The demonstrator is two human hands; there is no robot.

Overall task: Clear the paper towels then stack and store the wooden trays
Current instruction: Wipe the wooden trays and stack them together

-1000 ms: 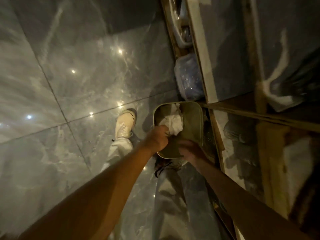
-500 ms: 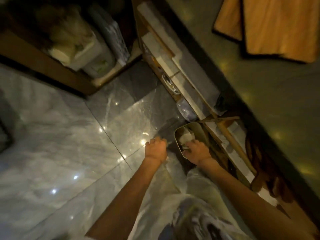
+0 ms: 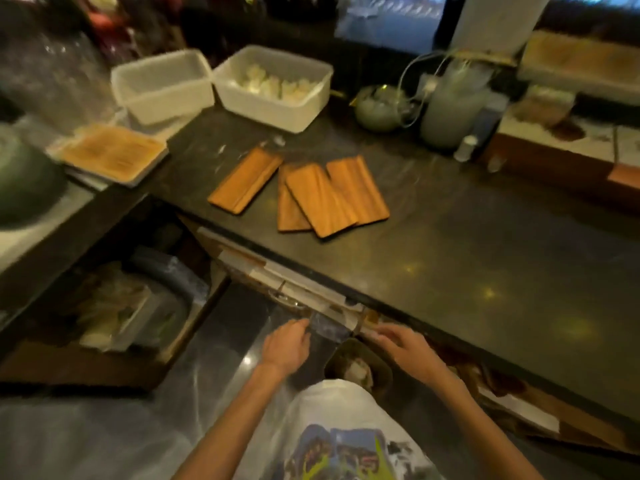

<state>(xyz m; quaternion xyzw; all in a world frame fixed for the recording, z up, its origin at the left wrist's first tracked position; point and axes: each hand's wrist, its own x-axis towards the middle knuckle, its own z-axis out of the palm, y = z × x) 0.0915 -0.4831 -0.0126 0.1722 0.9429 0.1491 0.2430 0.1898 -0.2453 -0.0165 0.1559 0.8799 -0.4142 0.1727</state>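
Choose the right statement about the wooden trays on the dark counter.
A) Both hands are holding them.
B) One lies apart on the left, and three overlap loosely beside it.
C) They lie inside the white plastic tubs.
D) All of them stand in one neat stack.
B: one wooden tray lies alone on the dark counter, while the three overlapping trays fan out beside it, untouched by either hand.

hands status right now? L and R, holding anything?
Left hand: loosely curled, empty, down below the counter edge.
Right hand: fingers spread open, empty, above the bin with crumpled paper towels.
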